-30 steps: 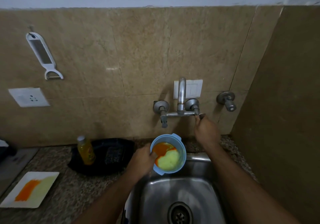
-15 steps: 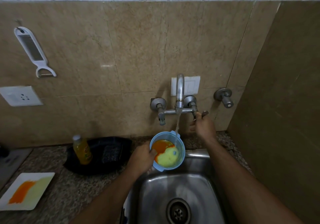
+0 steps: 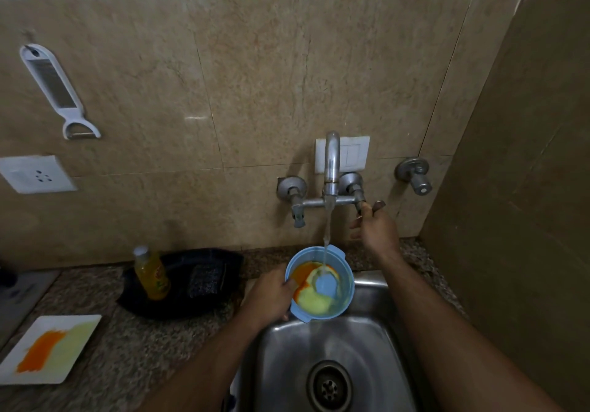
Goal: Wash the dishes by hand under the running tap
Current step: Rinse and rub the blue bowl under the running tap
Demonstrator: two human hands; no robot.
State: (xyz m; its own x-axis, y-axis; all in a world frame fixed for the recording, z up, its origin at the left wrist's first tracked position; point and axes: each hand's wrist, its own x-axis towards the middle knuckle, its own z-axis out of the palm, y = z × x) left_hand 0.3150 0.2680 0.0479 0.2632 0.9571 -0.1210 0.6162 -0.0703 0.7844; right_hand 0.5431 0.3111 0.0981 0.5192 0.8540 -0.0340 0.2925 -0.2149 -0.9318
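Head view. Just below the centre of the frame, a round light-blue plastic bowl [image 3: 320, 282] smeared inside with orange and pale-yellow residue is held over the back edge of a stainless-steel sink [image 3: 335, 363]. The left hand [image 3: 271, 296] is closed on the bowl's near-left rim, thumb inside the rim. A thin stream of water [image 3: 326, 239] falls from the wall-mounted chrome tap [image 3: 331, 169] into the bowl, where a patch of blue base is exposed. To the right of the stream, the right hand [image 3: 376, 228] is raised to the right-hand tap lever [image 3: 362, 202], fingers pinched on it. The round drain [image 3: 329, 386] is seen at the lower centre. At the lower left, a white square plate [image 3: 76, 341] streaked with orange and yellow lies on the speckled granite counter [image 3: 127, 347]. Left of the bowl, a yellow bottle with a white cap [image 3: 151, 272] stands on a black tray [image 3: 191, 284]. On the tiled wall, a white grater-peeler [image 3: 56, 89] hangs at the upper left, above a white socket [image 3: 36, 173].
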